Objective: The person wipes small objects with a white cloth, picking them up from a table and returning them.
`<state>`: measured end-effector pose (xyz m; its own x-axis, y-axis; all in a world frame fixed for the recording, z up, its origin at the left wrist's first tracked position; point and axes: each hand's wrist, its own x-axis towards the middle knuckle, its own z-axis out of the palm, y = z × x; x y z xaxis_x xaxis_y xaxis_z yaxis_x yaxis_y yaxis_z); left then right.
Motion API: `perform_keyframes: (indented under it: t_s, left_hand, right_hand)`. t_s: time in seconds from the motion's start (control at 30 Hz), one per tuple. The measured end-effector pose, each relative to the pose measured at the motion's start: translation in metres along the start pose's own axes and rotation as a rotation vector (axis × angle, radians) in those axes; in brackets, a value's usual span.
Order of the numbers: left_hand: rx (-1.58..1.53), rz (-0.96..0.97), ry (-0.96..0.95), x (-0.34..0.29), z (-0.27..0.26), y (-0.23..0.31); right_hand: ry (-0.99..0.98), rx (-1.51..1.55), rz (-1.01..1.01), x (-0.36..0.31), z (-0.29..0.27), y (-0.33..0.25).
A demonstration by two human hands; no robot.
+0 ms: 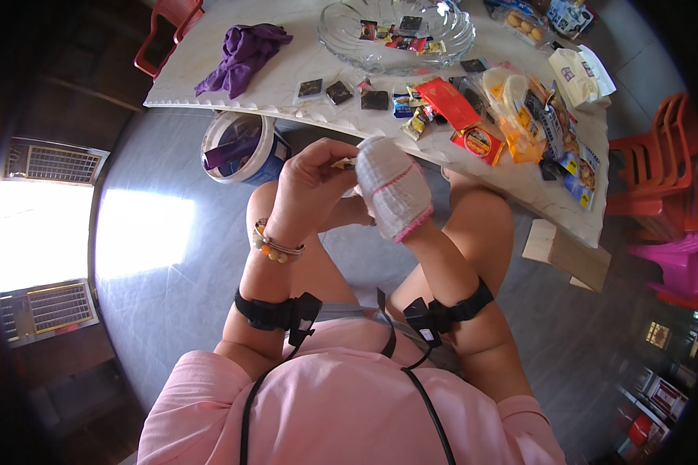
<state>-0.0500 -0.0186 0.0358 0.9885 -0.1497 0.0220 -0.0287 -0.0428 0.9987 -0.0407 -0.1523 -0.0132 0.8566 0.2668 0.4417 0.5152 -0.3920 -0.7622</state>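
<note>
Toward the left, bare left hand point(312, 180) with fingers curled, thumb and forefinger brought close together just beside the white mitt point(388, 161); cannot tell whether fully closed, or on what, with fingertips partly hidden. Next to it on the right, the white mitt, worn over the right hand point(399, 190) below the near edge of the worktop point(184, 79); right fingers out of sight inside, so cannot tell how far open or whether holding anything. For neat work, best to pinch lightly with the left, brace the right wrist, and guard against snagging cloth on the beaded bracelet point(275, 246).

As for room, at left, a bucket point(273, 159) just short of the left hand, so better not to swing far that way. Above the bucket, a purple cloth point(247, 56) close to the worktop's scalloped edge. Ahead, dark square packets point(338, 93) near that edge: lift high before reaching over. Right of the mitt, a red box point(479, 145) right at the edge, easily knocked. Farther right, a wooden stool point(566, 254) below the corner, well apart from both hands
</note>
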Motion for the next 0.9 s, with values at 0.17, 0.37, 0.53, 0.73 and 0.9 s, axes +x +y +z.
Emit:
perform_keyframes:
  t_s: [0.17,0.37,0.53,0.73,0.9]
  left_hand:
    - [0.064,0.068,0.003,-0.005,-0.004,-0.006]
    - [-0.077,0.026,0.031,-0.003,-0.002,0.011]
    - [-0.145,-0.043,0.038,-0.004,-0.003,0.01]
    - [-0.233,-0.136,-0.061,-0.006,-0.006,0.005]
    - [-0.451,-0.199,0.006,-0.004,-0.004,0.012]
  right_hand:
    - [-0.059,-0.127,0.06,0.014,-0.011,-0.025]
    - [-0.212,-0.335,0.28,0.017,-0.012,-0.009]
    - [0.148,1.01,0.413,0.0,0.003,-0.009]
    - [-0.061,0.141,0.193,0.013,-0.013,-0.025]
    - [-0.008,0.813,0.471,0.001,-0.003,0.009]
